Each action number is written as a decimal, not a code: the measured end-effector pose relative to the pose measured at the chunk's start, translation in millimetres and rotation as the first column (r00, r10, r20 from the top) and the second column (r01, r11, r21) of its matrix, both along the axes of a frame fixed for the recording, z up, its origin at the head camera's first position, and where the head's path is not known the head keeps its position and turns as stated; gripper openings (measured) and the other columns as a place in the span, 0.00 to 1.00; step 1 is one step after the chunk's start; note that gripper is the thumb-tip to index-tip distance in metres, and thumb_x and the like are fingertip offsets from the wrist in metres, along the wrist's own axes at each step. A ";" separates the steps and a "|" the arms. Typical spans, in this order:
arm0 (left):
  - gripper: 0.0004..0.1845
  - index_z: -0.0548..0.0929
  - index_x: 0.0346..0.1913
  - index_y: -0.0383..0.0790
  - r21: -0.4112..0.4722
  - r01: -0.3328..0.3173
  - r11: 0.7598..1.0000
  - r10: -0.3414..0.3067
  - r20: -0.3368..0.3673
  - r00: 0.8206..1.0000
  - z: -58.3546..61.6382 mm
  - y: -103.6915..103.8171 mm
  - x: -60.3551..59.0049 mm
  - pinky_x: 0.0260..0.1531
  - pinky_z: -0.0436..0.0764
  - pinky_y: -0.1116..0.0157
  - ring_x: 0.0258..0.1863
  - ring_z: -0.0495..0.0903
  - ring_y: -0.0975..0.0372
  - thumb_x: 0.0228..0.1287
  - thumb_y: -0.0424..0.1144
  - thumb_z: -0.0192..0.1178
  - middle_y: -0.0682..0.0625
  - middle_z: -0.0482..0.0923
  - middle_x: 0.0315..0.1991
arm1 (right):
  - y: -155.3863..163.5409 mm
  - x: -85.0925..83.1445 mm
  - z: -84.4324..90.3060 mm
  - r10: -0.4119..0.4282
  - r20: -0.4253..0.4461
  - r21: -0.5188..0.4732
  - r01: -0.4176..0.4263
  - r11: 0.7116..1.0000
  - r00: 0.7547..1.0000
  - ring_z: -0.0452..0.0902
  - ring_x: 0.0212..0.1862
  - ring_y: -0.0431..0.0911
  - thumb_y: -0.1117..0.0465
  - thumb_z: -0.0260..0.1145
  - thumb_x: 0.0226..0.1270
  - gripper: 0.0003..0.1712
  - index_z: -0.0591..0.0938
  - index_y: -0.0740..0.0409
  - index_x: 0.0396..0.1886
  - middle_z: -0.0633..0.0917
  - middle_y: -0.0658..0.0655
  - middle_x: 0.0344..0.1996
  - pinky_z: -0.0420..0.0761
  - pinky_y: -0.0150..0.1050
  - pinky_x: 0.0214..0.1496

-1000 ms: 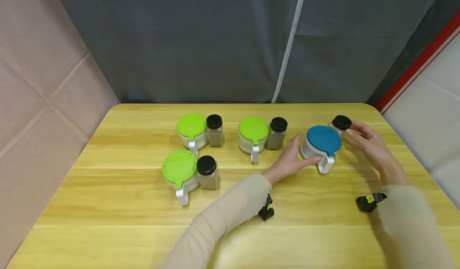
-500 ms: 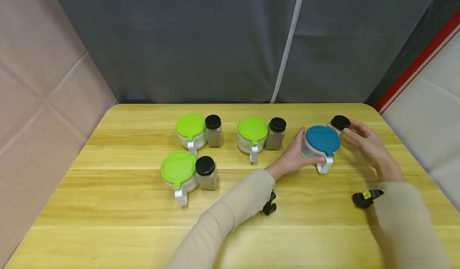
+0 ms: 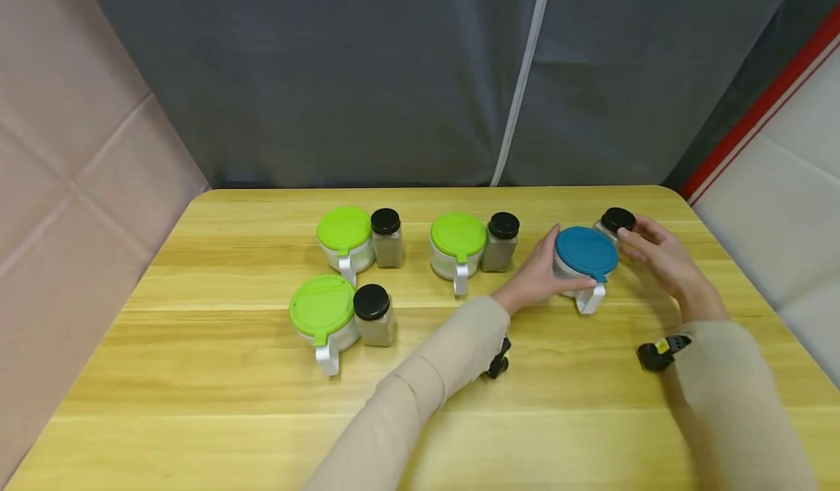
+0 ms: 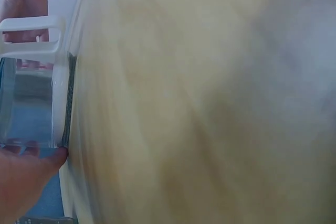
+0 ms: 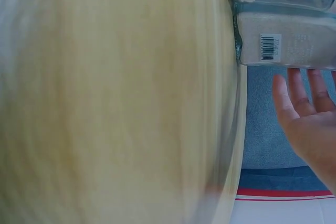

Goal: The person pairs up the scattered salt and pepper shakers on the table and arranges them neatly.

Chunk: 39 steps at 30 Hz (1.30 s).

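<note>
A seasoning pot (image 3: 586, 252) with a blue lid and a white handle stands at the right of the table. My left hand (image 3: 539, 272) lies against its left side, thumb across the front near the handle and fingers straight along the far left. The left wrist view has the left thumb (image 4: 52, 160) at the pot's edge. Behind the pot, close against it, is a square spice jar (image 3: 617, 221) with a black cap. My right hand (image 3: 666, 261) is at the jar's right side. The right wrist view has its outstretched fingers (image 5: 296, 90) right at the jar's wall, beside a barcode label.
Three pots with green lids stand farther left: one at the back left (image 3: 344, 230), one in the back middle (image 3: 459, 236), one nearer (image 3: 321, 307). Each has a black-capped spice jar (image 3: 374, 316) at its right. A grey curtain (image 3: 354, 75) hangs behind the wooden table (image 3: 197, 374).
My left hand has moved right, up against the blue-lidded pot. My right hand has drawn a little left, closer to the spice jar. The pots and jars keep their places.
</note>
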<state>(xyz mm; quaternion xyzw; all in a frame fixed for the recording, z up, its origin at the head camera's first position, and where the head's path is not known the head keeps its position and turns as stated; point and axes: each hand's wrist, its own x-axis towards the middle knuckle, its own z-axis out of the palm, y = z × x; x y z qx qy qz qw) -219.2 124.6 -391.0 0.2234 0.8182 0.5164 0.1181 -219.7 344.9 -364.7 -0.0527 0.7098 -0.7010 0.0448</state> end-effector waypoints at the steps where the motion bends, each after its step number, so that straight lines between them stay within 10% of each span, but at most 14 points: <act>1: 0.52 0.40 0.69 0.52 0.005 0.003 1.000 -0.003 0.004 1.000 0.3 0.1 -0.6 0.57 0.57 0.64 0.62 0.50 0.66 0.47 0.54 0.64 0.56 0.45 0.66 | -0.4 -0.8 0.6 -0.004 0.007 0.013 0.004 1.000 1.000 0.70 0.42 0.35 0.62 0.56 0.64 0.19 0.64 0.54 0.54 0.70 0.47 0.43 0.71 0.25 0.44; 33: 0.48 0.55 0.64 0.45 -0.095 0.000 0.995 -0.017 -0.174 0.985 7.0 6.4 -4.9 0.48 0.67 0.71 0.52 0.65 0.68 0.41 0.57 0.66 0.56 0.62 0.57 | -3.4 -4.9 4.9 -0.047 0.015 0.353 0.038 0.935 0.999 0.65 0.45 0.33 0.51 0.52 0.65 0.35 0.53 0.62 0.66 0.64 0.49 0.51 0.69 0.27 0.48; 39: 0.49 0.56 0.64 0.47 -0.101 -0.039 0.994 0.021 -0.181 0.983 5.5 4.9 -0.3 0.47 0.68 0.70 0.52 0.65 0.68 0.39 0.59 0.67 0.57 0.63 0.57 | -3.5 -3.3 7.6 -0.070 -0.022 0.477 0.072 0.876 0.997 0.62 0.48 0.41 0.47 0.53 0.64 0.36 0.56 0.62 0.65 0.64 0.57 0.54 0.63 0.44 0.55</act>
